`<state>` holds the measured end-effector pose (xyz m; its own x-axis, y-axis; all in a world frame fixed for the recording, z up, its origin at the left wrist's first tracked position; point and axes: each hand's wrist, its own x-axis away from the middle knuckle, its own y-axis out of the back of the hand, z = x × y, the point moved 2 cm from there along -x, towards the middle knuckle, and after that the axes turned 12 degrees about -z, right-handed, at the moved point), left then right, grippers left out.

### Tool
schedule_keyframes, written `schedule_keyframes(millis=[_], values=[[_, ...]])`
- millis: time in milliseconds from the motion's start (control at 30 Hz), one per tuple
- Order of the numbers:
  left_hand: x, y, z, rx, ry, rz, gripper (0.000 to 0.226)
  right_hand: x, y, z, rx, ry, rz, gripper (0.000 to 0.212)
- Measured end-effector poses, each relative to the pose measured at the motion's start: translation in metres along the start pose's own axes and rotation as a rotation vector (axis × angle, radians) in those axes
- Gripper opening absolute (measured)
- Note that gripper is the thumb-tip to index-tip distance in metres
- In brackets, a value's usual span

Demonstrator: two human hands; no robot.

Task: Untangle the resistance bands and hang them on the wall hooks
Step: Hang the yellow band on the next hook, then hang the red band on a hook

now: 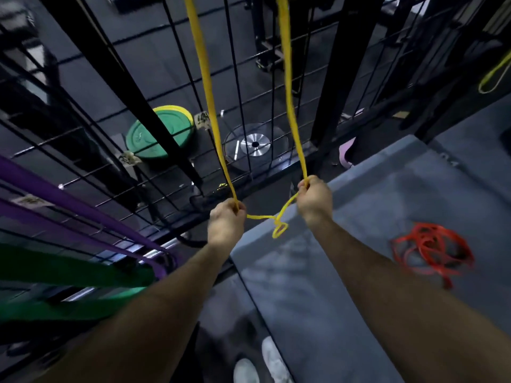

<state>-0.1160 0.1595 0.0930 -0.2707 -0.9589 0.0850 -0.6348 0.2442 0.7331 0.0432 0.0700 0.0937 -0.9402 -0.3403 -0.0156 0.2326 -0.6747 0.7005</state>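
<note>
A yellow resistance band [206, 78] hangs from above in two strands in front of the black wire grid wall [91, 150]. My left hand [225, 223] grips the left strand at its lower end. My right hand [313, 196] grips the right strand. Between the hands the band sags and twists into a small loop [279, 229]. A tangled red band [431, 248] lies on the grey mat [345, 286] to the right. Purple bands [55, 197] and a green band [69, 269] hang stretched at the left.
Behind the grid lie a green and yellow weight plate [159, 134] and a black plate with a silver hub [254, 145]. Another yellow band [495, 78] hangs at the far right. Black rack posts [331, 92] stand ahead. My shoes [257, 366] show at the bottom.
</note>
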Motion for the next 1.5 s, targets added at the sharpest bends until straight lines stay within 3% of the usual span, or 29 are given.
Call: schedule_keyframes(millis=[100, 367, 500, 633, 733, 833, 933, 1100, 1500], values=[[-0.004, -0.008, 0.015, -0.022, 0.053, 0.036, 0.013, -0.002, -0.012, -0.014, 0.062, -0.062, 0.089, 0.018], [-0.012, -0.052, 0.015, 0.109, 0.006, 0.107, 0.017, 0.013, -0.063, -0.032, -0.203, -0.070, 0.265, 0.013], [-0.018, -0.061, 0.018, 0.131, 0.023, 0.148, 0.030, 0.010, -0.080, -0.033, -0.273, -0.049, 0.300, 0.023], [-0.015, -0.063, 0.022, 0.162, 0.026, 0.141, 0.028, 0.011, -0.091, -0.044, -0.298, -0.132, 0.302, 0.033], [-0.003, -0.066, 0.027, 0.161, 0.122, 0.157, 0.040, 0.017, -0.083, -0.060, -0.283, -0.229, 0.286, 0.037], [0.010, -0.071, 0.033, 0.031, 0.228, 0.186, 0.049, 0.028, -0.058, -0.077, -0.196, -0.187, 0.195, 0.035], [0.028, -0.080, 0.024, -0.007, 0.113, 0.284, 0.036, 0.040, -0.030, -0.097, -0.195, -0.176, 0.087, 0.031], [0.067, -0.112, -0.015, -0.019, -0.135, 0.418, 0.036, 0.043, 0.014, -0.140, -0.105, -0.298, 0.077, 0.038], [0.154, -0.275, -0.044, -0.069, -0.297, 0.677, 0.048, 0.034, 0.096, -0.323, 0.160, -0.471, -0.080, 0.040]])
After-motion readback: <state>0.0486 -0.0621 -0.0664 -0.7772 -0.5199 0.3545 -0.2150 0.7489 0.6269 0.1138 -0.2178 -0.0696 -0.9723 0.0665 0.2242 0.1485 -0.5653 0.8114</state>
